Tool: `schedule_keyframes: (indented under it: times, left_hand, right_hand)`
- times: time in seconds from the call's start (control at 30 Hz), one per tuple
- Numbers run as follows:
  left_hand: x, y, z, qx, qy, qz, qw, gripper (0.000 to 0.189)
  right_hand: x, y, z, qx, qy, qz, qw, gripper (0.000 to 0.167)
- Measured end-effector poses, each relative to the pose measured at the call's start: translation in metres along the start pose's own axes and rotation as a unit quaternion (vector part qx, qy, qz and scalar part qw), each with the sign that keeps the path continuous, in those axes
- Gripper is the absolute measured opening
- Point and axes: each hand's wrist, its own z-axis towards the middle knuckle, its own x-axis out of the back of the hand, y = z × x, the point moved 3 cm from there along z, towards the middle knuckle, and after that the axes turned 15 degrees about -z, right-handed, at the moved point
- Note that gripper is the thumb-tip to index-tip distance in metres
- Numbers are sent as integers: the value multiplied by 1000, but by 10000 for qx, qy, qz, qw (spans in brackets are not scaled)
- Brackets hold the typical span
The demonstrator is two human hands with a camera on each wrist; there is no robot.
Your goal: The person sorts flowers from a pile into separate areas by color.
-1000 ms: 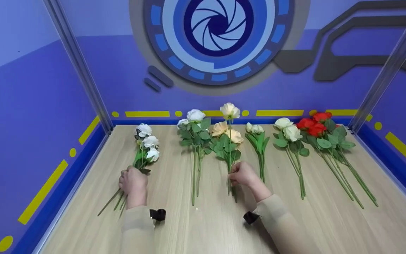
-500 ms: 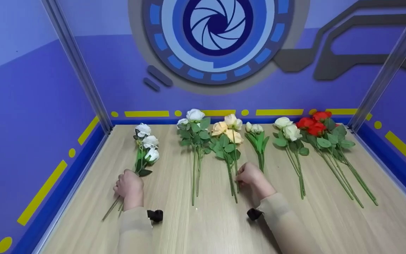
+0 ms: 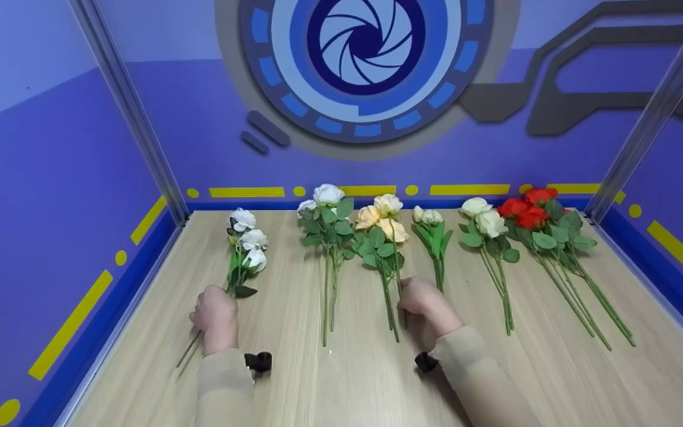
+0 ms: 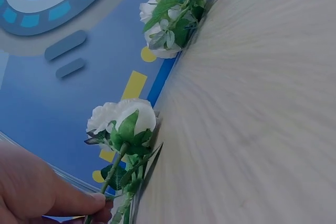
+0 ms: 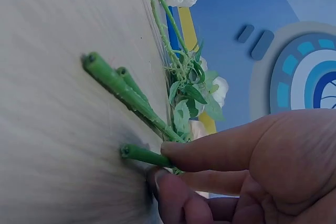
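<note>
My left hand [image 3: 215,311] pinches the stem of a white rose [image 3: 255,260] at the left of the table. Two more white blooms [image 3: 246,228] lie just beyond it, their stems running under the hand. In the left wrist view, thumb and fingertips close on that rose's green stem [image 4: 114,171]. My right hand [image 3: 427,302] pinches a peach rose [image 3: 388,204] low on its stem, near the cut end. Two other peach roses [image 3: 369,217] lie right beside it, heads together. The right wrist view shows the pinched stem [image 5: 144,155] between thumb and fingers, next to two thicker stem ends [image 5: 113,80].
White roses [image 3: 328,194] with leaves lie between my hands. Right of the peach ones are small white tulips [image 3: 432,217], cream roses [image 3: 491,223] and red roses [image 3: 532,217]. Purple panels [image 3: 169,130] wall the wooden table [image 3: 294,379] at the back and sides.
The peach rose has come down from above its group to lie level with the other heads, the right hand shifting slightly right. The left hand has drawn a little nearer, still holding the white rose's stem.
</note>
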Motion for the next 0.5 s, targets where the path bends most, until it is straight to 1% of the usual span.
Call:
schedule_keyframes:
  times: [0.03, 0.1, 0.17, 0.27, 0.4, 0.47, 0.5]
  left_hand:
    - [1, 0, 0, -30, 19, -35, 10000, 22]
    - [3, 1, -1, -138, 86, -115, 9998, 20]
    - [6, 3, -2, -234, 172, -252, 9993, 20]
    - [9, 7, -3, -336, 204, -462, 9982, 23]
    - [12, 12, -3, -241, 92, -667, 9974, 29]
    - [13, 14, -3, -175, 48, -767, 9969, 29]
    - [13, 16, -4, -170, 20, -837, 9963, 28]
  right_hand:
    - [0, 0, 0, 75, 11, -149, 9999, 55]
    - [0, 0, 0, 156, -35, -254, 9995, 58]
    - [0, 0, 1, 169, -66, -272, 9995, 61]
    - [0, 0, 1, 125, -84, -222, 9996, 65]
    - [1, -1, 1, 22, -147, -126, 9998, 58]
    - [1, 0, 0, -52, -165, -91, 9998, 54]
    - [1, 0, 0, -85, -165, -85, 9998, 54]
